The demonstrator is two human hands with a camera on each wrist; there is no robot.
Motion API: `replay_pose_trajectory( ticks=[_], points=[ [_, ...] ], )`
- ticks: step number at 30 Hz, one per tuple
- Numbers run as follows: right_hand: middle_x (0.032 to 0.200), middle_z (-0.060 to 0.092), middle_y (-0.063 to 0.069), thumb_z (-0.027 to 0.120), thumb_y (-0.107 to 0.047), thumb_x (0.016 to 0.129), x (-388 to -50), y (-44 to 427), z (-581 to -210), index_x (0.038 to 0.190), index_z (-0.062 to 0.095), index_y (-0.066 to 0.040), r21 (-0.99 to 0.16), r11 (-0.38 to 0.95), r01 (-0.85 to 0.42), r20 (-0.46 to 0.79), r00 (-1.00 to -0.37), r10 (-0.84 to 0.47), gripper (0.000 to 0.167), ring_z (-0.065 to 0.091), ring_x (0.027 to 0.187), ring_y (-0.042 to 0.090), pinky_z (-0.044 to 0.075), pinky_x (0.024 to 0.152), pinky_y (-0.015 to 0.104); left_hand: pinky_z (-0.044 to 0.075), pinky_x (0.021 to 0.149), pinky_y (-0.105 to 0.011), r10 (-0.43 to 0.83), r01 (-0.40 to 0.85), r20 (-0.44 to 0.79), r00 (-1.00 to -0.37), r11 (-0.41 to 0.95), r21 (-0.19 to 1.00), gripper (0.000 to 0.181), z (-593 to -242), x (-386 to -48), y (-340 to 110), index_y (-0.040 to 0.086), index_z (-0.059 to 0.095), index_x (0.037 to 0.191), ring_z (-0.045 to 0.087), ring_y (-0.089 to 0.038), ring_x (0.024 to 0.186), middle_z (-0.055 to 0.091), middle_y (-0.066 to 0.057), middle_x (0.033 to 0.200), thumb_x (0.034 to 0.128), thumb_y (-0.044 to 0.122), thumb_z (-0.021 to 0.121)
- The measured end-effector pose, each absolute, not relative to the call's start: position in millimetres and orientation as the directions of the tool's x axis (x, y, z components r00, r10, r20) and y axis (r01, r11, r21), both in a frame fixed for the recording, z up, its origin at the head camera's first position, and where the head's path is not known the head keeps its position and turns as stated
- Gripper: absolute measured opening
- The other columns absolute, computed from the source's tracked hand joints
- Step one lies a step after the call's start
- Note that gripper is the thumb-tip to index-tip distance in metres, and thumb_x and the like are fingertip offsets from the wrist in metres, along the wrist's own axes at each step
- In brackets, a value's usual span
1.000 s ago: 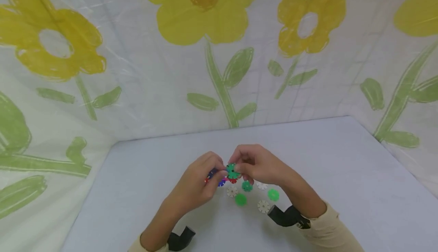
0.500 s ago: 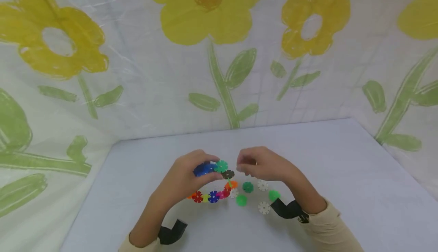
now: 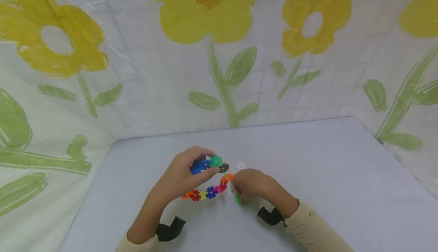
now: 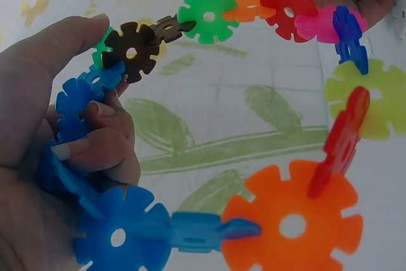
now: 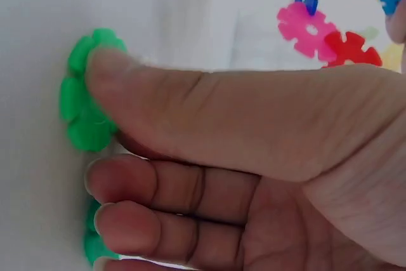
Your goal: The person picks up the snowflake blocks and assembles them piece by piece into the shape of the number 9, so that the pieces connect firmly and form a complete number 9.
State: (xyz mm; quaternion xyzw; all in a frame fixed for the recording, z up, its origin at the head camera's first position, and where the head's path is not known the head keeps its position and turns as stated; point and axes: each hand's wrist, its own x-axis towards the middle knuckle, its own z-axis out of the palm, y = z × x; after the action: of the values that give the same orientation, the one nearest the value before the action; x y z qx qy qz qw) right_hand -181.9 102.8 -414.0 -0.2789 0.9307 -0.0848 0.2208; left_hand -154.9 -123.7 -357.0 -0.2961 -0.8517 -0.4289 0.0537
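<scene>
My left hand (image 3: 184, 171) grips a chain of notched plastic discs, its fingers curled round the blue discs (image 4: 75, 106). The chain curves from a teal-green disc (image 3: 216, 161) by the thumb through a dark brown disc (image 4: 131, 52), green, orange, red, pink, blue and yellow ones to a large orange disc (image 4: 292, 214). My right hand (image 3: 251, 185) is low over the table, right of the chain. Its thumb lies on a bright green disc (image 5: 92, 118), pinching it; the index fingertip is mostly hidden behind the thumb. Another green disc (image 5: 97, 239) is partly behind the lower fingers.
Loose white discs lie around the right hand: one behind it (image 3: 241, 165), others partly covered by the hand and wrist mount (image 3: 270, 217). The pale table (image 3: 154, 149) ends at a flower-printed curtain (image 3: 154, 107).
The left hand draws the chain away from the right hand and slightly left, after both were on the teal-green disc. The right hand lets go, then lowers toward me onto the bright green disc.
</scene>
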Motion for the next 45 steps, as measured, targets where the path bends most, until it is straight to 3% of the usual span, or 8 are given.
replay_pose_trajectory(
  ticks=[15, 21, 24, 27, 30, 36, 41, 45],
  points=[
    [0.072, 0.056, -0.005, 0.081, -0.015, 0.083, -179, 102, -411, 0.082, 0.065, -0.019, -0.306, 0.819, -0.486, -0.447, -0.686, -0.574, 0.017, 0.052, 0.068, 0.013, 0.049, 0.065, 0.027, 0.058, 0.070, -0.029, 0.434, 0.557, 0.371, -0.821, 0.461, 0.691, 0.033, -355, -154, -121, 0.021, 0.070, 0.114, 0.061, -0.013, 0.084, 0.064, 0.011, 0.098, 0.0853, 0.031, 0.082],
    [0.070, 0.054, -0.006, 0.092, -0.028, 0.072, -171, 96, -410, 0.078, 0.059, -0.021, -0.221, 0.834, -0.505, -0.458, -0.702, -0.546, 0.034, 0.049, 0.067, 0.012, 0.045, 0.062, 0.027, 0.058, 0.074, -0.028, 0.430, 0.566, 0.383, -0.818, 0.476, 0.673, 0.033, -355, -155, -122, 0.023, 0.070, 0.115, 0.061, -0.010, 0.088, 0.064, 0.011, 0.101, 0.0851, 0.030, 0.083],
    [0.068, 0.054, -0.006, 0.093, -0.024, 0.070, -167, 91, -410, 0.078, 0.061, -0.020, -0.172, 0.834, -0.524, -0.445, -0.714, -0.541, 0.033, 0.048, 0.065, 0.012, 0.045, 0.060, 0.026, 0.058, 0.073, -0.028, 0.421, 0.564, 0.385, -0.821, 0.493, 0.662, 0.033, -355, -154, -123, 0.023, 0.070, 0.115, 0.061, -0.010, 0.088, 0.064, 0.011, 0.100, 0.0851, 0.032, 0.082],
    [0.067, 0.053, -0.006, 0.088, -0.016, 0.074, -166, 91, -409, 0.079, 0.061, -0.020, -0.202, 0.809, -0.552, -0.424, -0.695, -0.580, 0.028, 0.047, 0.064, 0.012, 0.044, 0.060, 0.025, 0.058, 0.073, -0.028, 0.419, 0.562, 0.384, -0.823, 0.497, 0.661, 0.034, -354, -154, -123, 0.024, 0.070, 0.115, 0.061, -0.011, 0.088, 0.064, 0.012, 0.100, 0.0848, 0.033, 0.083],
    [0.067, 0.053, -0.008, 0.083, -0.011, 0.079, -167, 98, -401, 0.079, 0.059, -0.021, -0.341, 0.749, -0.568, -0.393, -0.638, -0.662, 0.026, 0.050, 0.061, 0.009, 0.046, 0.059, 0.024, 0.058, 0.073, -0.028, 0.420, 0.558, 0.379, -0.824, 0.490, 0.670, 0.034, -354, -154, -124, 0.023, 0.070, 0.114, 0.061, -0.011, 0.088, 0.064, 0.011, 0.101, 0.0844, 0.031, 0.083],
    [0.067, 0.054, -0.011, 0.075, -0.014, 0.092, -171, 130, -365, 0.086, 0.060, -0.021, -0.716, 0.434, -0.546, -0.111, -0.525, -0.844, 0.018, 0.056, 0.054, 0.004, 0.051, 0.056, 0.023, 0.058, 0.073, -0.027, 0.437, 0.562, 0.373, -0.819, 0.474, 0.678, 0.033, -354, -155, -123, 0.020, 0.071, 0.113, 0.062, -0.011, 0.088, 0.065, 0.010, 0.102, 0.0845, 0.031, 0.083],
    [0.074, 0.056, -0.013, 0.070, -0.013, 0.095, -172, 149, -343, 0.093, 0.066, -0.017, -0.718, 0.270, -0.642, 0.235, -0.588, -0.774, 0.006, 0.049, 0.062, 0.005, 0.047, 0.056, 0.024, 0.058, 0.072, -0.028, 0.461, 0.580, 0.379, -0.802, 0.452, 0.678, 0.031, -355, -155, -120, 0.019, 0.070, 0.112, 0.063, -0.010, 0.086, 0.065, 0.010, 0.101, 0.0847, 0.029, 0.083],
    [0.079, 0.061, -0.011, 0.069, -0.010, 0.096, -171, 152, -338, 0.095, 0.066, -0.015, -0.700, 0.294, -0.651, 0.310, -0.647, -0.696, 0.005, 0.056, 0.066, 0.008, 0.052, 0.060, 0.027, 0.059, 0.072, -0.030, 0.480, 0.604, 0.400, -0.781, 0.419, 0.678, 0.030, -355, -152, -118, 0.017, 0.070, 0.111, 0.064, -0.011, 0.085, 0.065, 0.010, 0.099, 0.0841, 0.024, 0.084]
  ],
)
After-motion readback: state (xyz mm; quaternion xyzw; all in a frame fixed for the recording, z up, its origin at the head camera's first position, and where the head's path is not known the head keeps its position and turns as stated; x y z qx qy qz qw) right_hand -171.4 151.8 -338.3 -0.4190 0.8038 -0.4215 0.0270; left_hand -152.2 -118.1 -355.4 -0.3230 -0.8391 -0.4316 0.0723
